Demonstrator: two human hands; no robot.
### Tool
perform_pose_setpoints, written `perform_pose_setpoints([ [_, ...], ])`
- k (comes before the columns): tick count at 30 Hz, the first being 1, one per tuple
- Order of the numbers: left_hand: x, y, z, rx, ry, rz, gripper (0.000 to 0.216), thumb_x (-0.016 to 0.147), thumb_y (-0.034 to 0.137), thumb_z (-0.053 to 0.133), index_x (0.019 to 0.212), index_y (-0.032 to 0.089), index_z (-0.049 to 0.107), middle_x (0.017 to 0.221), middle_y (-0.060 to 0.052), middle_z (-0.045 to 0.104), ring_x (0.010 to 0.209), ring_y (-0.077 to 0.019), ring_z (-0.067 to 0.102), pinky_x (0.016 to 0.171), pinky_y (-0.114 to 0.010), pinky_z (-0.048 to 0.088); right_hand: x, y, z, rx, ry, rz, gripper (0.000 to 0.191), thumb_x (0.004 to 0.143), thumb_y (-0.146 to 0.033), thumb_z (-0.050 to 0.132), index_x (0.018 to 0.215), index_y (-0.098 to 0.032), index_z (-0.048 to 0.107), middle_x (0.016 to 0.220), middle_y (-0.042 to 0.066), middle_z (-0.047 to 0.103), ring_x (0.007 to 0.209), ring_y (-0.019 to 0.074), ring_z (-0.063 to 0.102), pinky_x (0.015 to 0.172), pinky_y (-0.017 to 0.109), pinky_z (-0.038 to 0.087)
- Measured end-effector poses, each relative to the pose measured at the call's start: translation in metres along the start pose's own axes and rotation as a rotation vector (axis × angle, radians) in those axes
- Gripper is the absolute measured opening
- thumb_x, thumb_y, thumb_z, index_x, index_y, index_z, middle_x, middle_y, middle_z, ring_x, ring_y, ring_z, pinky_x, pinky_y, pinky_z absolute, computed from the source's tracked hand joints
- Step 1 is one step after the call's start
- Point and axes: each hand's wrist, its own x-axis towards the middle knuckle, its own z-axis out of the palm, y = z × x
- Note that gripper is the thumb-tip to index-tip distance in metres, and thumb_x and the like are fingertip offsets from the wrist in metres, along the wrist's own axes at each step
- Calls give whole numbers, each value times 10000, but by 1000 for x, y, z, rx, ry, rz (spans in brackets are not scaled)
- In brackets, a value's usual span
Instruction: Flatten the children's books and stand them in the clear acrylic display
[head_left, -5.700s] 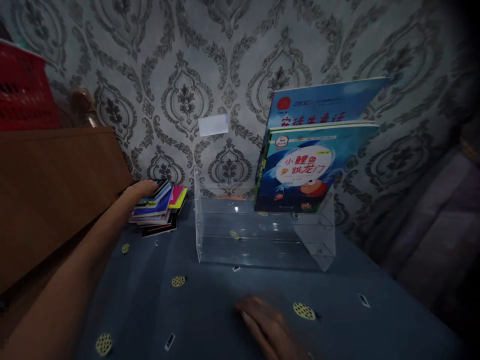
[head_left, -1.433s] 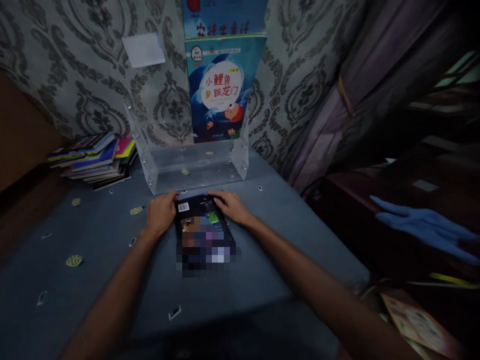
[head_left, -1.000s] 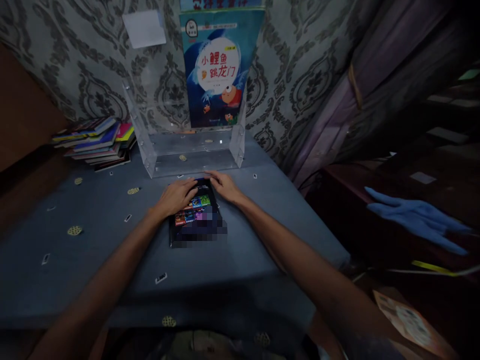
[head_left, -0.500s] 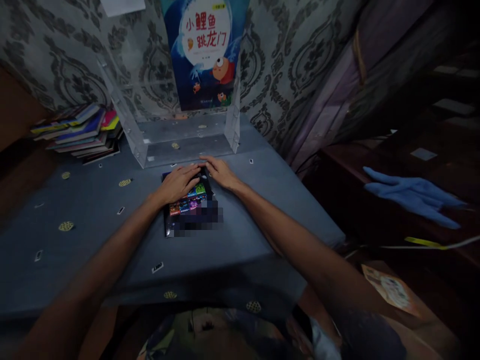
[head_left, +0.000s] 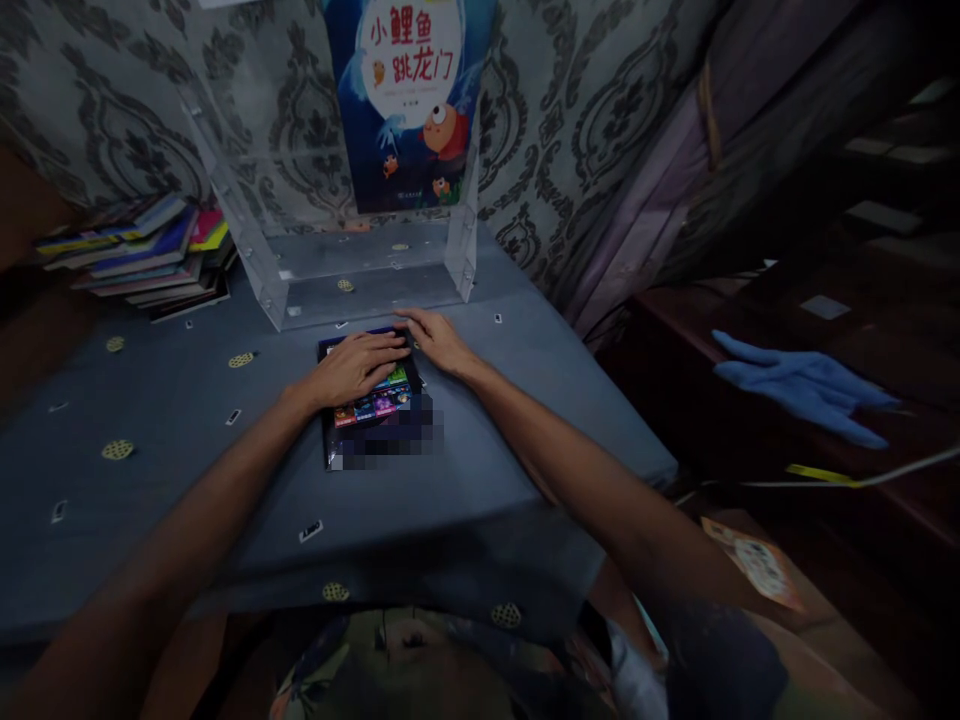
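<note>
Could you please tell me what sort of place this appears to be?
Probably a room in a home: the grey damask-patterned wallpaper, the pale purple tied-back fabric curtain and the blue-grey tablecloth with yellow printed motifs suggest it.

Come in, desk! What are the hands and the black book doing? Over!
Left hand flat on black book, hiding part of it. Right hand at its far right corner. Book lying on blue tablecloth. Clear rack just beyond.

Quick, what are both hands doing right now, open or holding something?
Left hand: open, lying on the dark book.
Right hand: open, by the book's far right corner; touching can't be told.
</note>
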Motion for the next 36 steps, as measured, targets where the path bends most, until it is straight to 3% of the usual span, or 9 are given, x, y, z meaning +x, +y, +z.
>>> perform_pose_setpoints([
  [6,-6,16,-6,-23,-61,38,423,1039,351,371,1364,222,609,1466,-84,569,1402,-244,472,1149,-487,315,-1,-2,1,-21,-8,21,390,1001,-185,439,1358,-186,595,1234,81,729,1199,212,660,1088,412,473],
  [16,-48,77,-6,-138,-131,132,401,1054,332,387,1422,341,546,1527,7,502,1471,-210,376,1209,-487,254,-1,-8,2,-112,21,11,341,1009,-265,503,1309,-196,650,1218,91,733,1204,240,657,1069,413,491],
  [22,-52,86,-5,-169,-107,109,381,1042,310,419,1383,296,590,1494,-21,543,1455,-222,405,1212,-508,263,-2,-19,1,-216,-10,81,340,1022,-274,486,1309,-202,652,1228,96,730,1205,229,656,1057,373,490],
  [26,-50,70,-6,-256,-38,66,362,1041,323,413,1321,265,635,1408,-35,625,1373,-201,514,1175,-451,355,-1,-21,1,-266,-7,75,327,1022,-280,494,1287,-189,662,1222,113,729,1178,243,669,1041,378,497],
  [32,-56,-6,-9,-66,241,-388,410,944,168,418,1286,171,645,1307,-93,686,1212,-245,634,1080,-471,463,-4,-23,0,-378,-44,32,332,1011,-269,489,1285,-191,659,1230,115,719,1174,273,655,1050,438,481],
  [36,-62,-40,-9,-120,277,-423,448,900,125,417,1266,202,665,1275,-45,708,1199,-223,644,1085,-439,465,-8,-39,9,-482,-77,-110,308,985,-264,519,1217,-171,699,1189,127,728,1219,313,608,1081,519,425],
])
